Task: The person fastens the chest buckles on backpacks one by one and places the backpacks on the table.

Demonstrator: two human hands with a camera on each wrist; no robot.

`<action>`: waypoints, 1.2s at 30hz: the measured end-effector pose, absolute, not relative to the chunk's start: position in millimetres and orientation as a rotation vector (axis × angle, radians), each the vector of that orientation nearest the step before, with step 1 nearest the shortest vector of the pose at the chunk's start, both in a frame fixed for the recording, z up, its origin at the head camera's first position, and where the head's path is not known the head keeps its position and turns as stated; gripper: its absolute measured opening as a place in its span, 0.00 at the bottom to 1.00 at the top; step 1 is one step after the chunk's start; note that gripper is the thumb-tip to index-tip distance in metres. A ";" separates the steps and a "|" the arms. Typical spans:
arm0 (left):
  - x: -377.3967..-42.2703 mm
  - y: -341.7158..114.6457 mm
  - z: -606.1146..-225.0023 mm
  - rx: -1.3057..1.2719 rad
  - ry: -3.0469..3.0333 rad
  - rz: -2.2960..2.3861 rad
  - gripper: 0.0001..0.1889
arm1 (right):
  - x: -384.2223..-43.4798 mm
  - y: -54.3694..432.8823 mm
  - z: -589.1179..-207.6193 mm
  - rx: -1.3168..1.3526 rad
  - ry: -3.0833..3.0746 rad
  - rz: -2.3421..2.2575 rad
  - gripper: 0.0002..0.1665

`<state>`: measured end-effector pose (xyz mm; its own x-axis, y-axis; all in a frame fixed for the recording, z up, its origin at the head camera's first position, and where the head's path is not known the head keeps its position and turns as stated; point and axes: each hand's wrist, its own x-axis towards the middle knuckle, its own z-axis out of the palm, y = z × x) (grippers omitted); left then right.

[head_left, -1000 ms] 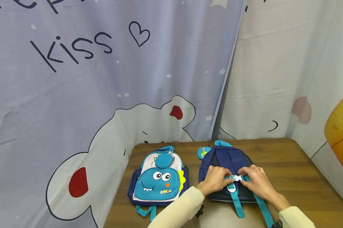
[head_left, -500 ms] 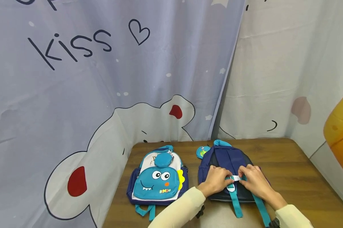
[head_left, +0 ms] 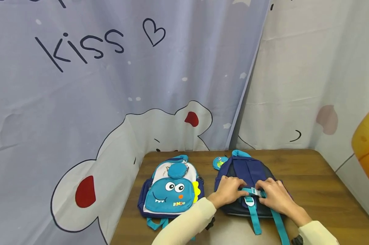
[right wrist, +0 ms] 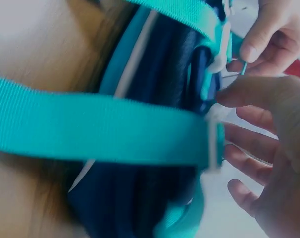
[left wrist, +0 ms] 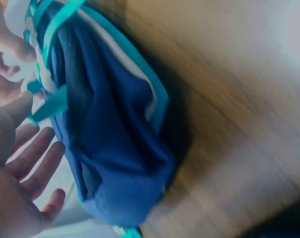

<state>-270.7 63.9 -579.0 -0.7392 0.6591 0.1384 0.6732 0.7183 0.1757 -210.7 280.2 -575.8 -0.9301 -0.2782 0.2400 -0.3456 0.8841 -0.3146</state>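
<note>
The left grip (head_left: 228,191) pinches a teal strap (head_left: 248,191) between thumb and fingertips, its other fingers loosely spread; the right grip (head_left: 274,195) pinches the same strap's opposite side; a white buckle (head_left: 255,192) sits between the two grips, joined to that strap; directly beneath both grips a navy backpack (head_left: 248,170) lies back side up on the bench (head_left: 313,190); a round blue pouch (head_left: 219,163) lies beyond the left grip; to the left grip's left, well apart, lies a dinosaur-faced backpack (head_left: 169,197).
</note>
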 end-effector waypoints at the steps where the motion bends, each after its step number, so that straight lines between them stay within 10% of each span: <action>1: -271.8 60.1 -577.9 -1.095 -2.862 -0.324 0.18 | -210.4 277.3 -574.0 0.477 -2.868 0.550 0.21; 36: -327.7 -69.6 -555.0 -0.725 -3.115 -0.002 0.19 | -211.2 117.0 -579.4 0.637 -2.647 0.986 0.20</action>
<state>-327.7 -69.6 -555.0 -0.8958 0.4410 -0.0547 0.4410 0.8974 0.0142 -211.2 117.0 -579.4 -0.8746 -0.3135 0.3698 -0.4790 0.6760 -0.5599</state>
